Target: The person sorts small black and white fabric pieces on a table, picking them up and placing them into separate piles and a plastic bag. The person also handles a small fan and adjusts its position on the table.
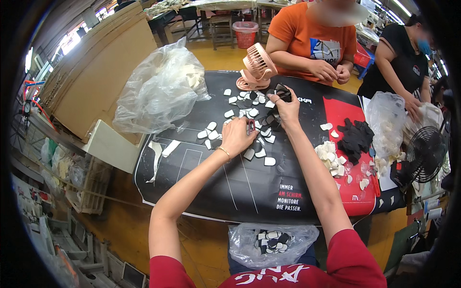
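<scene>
My left hand is closed over the middle of the table, gripping a small red tool mostly hidden by the fingers. Farther out and to the right, my right hand pinches a bunch of black pieces. Around both hands lie many small rounded tabs, white with black edges, some showing black sides. On my lap, a clear plastic bag holds more of these tabs.
A pink fan stands at the table's far edge. Left are a clear bag and a large cardboard box. Black pieces and cream pieces are piled right, near a black fan. Two people stand opposite.
</scene>
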The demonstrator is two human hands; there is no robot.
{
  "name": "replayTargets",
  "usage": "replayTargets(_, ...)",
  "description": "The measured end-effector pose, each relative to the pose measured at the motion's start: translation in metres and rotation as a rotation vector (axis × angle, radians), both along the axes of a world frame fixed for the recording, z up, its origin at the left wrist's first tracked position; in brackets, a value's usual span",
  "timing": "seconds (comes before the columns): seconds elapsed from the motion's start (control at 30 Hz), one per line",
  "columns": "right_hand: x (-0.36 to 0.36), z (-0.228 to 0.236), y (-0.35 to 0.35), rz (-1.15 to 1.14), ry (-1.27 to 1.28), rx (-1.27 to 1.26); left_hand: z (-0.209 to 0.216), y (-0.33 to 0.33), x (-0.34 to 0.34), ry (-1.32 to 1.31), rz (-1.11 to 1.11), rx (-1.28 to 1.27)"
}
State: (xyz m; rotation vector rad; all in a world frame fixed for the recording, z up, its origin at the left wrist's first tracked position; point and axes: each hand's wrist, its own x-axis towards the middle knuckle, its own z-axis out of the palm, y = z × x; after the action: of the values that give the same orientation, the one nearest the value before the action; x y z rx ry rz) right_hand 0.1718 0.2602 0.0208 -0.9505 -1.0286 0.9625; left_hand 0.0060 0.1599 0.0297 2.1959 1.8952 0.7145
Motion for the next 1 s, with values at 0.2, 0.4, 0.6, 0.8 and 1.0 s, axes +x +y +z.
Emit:
replayTargets(0.2,0.025,0.021,-0.019,0.123,0.284,-0.093,0.000,0.015,0.010,-0.322,0.031,-0.094)
replayTargets(0.4,0.040,0.024,-0.040,0.136,0.126,-0.240,0.011,0.037,-0.011,-0.877,0.103,0.274)
replayTargets(0.6,0.046,0.041,-0.084,0.321,0.079,-0.361,0.013,0.034,-0.094,-0.187,0.207,0.377)
replayTargets(0.8,0.074,0.052,-0.195,0.619,-0.082,-0.367,0.018,-0.072,-0.073,-0.084,0.051,0.390)
replayTargets(1.0,0.080,-0.006,-0.322,0.683,-0.764,0.147,0.022,-0.238,-0.026,-0.049,-0.240,0.053)
